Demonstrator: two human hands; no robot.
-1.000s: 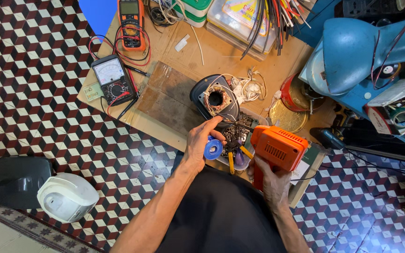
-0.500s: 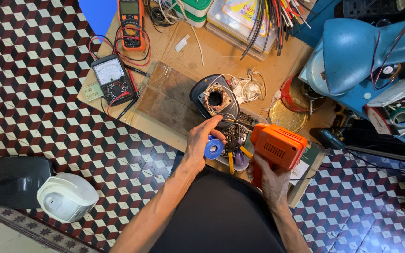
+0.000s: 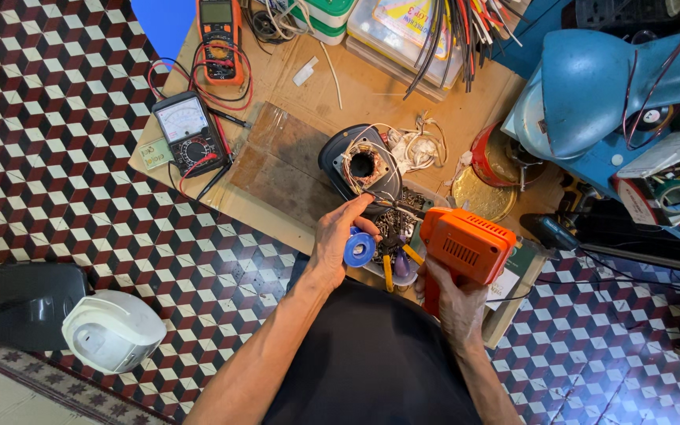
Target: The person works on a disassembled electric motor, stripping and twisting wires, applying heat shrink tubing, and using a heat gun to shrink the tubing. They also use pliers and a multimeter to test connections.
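Note:
My left hand (image 3: 335,237) holds a small blue spool (image 3: 360,250) of thin wire, with thumb and forefinger pinching the strand up toward a black motor housing (image 3: 359,163) with copper windings. My right hand (image 3: 450,297) grips the handle of an orange gun-shaped soldering tool (image 3: 464,245), its nose pointing at the same housing. Loose white wires (image 3: 416,146) spill from the housing's right side. A tray of small metal parts (image 3: 391,225) and yellow-handled pliers (image 3: 389,271) lie between my hands.
A wooden board (image 3: 371,94) on a checkered tile floor carries an analog multimeter (image 3: 188,134), an orange digital meter (image 3: 219,38), a transparent mat (image 3: 282,164), a red tin (image 3: 494,156) with a gold lid and plastic boxes. A blue machine (image 3: 600,86) stands right; a white-and-black appliance (image 3: 108,329) sits left.

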